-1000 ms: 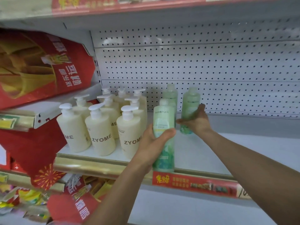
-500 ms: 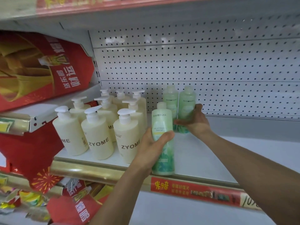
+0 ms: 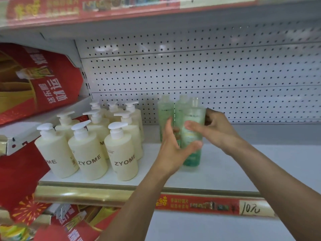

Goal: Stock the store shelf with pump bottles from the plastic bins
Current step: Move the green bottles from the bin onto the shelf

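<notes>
From my head camera, I hold a green bottle [image 3: 192, 136] with both hands. My left hand [image 3: 171, 150] wraps its lower part and my right hand [image 3: 214, 129] grips its side. It stands on the white shelf [image 3: 225, 171], just in front of two more green bottles [image 3: 165, 115]. Cream pump bottles [image 3: 90, 150] stand to the left

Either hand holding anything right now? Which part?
Both hands are on the front green bottle: left hand cups its lower body, right hand holds its upper body. It looks set on the shelf.
</notes>
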Available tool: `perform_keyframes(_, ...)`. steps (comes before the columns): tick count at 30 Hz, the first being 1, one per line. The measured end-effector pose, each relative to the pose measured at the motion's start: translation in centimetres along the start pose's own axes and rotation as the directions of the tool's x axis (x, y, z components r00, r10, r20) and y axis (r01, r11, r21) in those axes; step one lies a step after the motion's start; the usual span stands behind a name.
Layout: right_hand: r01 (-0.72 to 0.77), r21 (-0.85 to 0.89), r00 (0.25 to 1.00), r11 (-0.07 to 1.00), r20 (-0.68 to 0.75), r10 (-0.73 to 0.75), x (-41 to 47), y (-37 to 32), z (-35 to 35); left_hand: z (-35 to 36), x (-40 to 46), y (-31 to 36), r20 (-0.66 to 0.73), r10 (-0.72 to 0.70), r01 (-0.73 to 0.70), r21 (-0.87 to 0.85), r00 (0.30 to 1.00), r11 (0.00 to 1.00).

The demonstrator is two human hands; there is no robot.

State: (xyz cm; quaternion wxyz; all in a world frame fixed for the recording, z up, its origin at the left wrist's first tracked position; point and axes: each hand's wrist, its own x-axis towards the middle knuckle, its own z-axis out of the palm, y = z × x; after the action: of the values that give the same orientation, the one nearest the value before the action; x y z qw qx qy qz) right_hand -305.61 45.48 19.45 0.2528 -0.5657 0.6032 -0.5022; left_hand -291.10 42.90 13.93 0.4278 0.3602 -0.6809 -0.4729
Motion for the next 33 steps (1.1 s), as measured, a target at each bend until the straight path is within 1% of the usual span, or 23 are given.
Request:
perform_keyframes(1, -0.016, 0.004, 0.999, 1.0, -0.049, 0.016, 0.3, 0.5, -0.9, -0.1, 0.4, -0.4, -0.024, -0.01, 0.011, 0.035, 1.0, 0.999)
perform_keyframes(3, -0.059, -0.006, 0.991, 0.998, -0.121, 0.057, 1.4, 1.5, -2.6, -0.5, 1.4, -1.2, -0.12, -0.034, 0.044, 0.084, 0.992, 0.995)
perform_keyframes(5, -0.107, -0.024, 0.985, 0.994, -0.142, 0.103, 2.6, 2.5, -3.7, -1.0, 2.3, -1.8, -0.196, -0.069, 0.095, 0.129, 0.978, 0.987)
perform_keyframes(8, -0.14, -0.058, 0.983, 0.988, -0.125, 0.132, 4.1, 4.0, -3.9, -1.8, 4.1, -2.4, -0.236, -0.151, 0.191, 0.157, 0.96, 0.969)
perform_keyframes(13, -0.111, -0.046, 0.984, 0.993, -0.142, 0.104, 5.7, 5.7, -3.2, -2.3, 6.9, -2.8, -0.235, -0.184, 0.228, 0.177, 0.954, 0.957)
perform_keyframes(15, -0.137, -0.072, 0.981, 0.988, -0.146, 0.126, 5.2, 7.0, -2.5, -2.4, 7.5, -3.4, -0.24, -0.182, 0.229, 0.186, 0.954, 0.955)
perform_keyframes(17, -0.169, -0.092, 0.977, 0.981, -0.15, 0.155, 4.3, 8.8, -1.6, -2.3, 8.0, -4.4, -0.25, -0.174, 0.222, 0.179, 0.953, 0.959)
perform_keyframes(20, -0.158, -0.075, 0.976, 0.984, -0.165, 0.144, 4.1, 10.3, -0.8, -2.0, 8.3, -5.5, -0.267, -0.15, 0.196, 0.157, 0.952, 0.968)
perform_keyframes(25, -0.161, -0.093, 0.98, 0.982, -0.13, 0.149, 5.9, 10.6, -0.3, -1.9, 9.0, -6.7, -0.261, -0.119, 0.164, 0.156, 0.958, 0.974)
perform_keyframes(33, -0.178, -0.129, 0.98, 0.976, -0.108, 0.165, 6.3, 10.4, 0.4, -2.1, 9.4, -7.2, -0.265, -0.098, 0.138, 0.139, 0.959, 0.981)
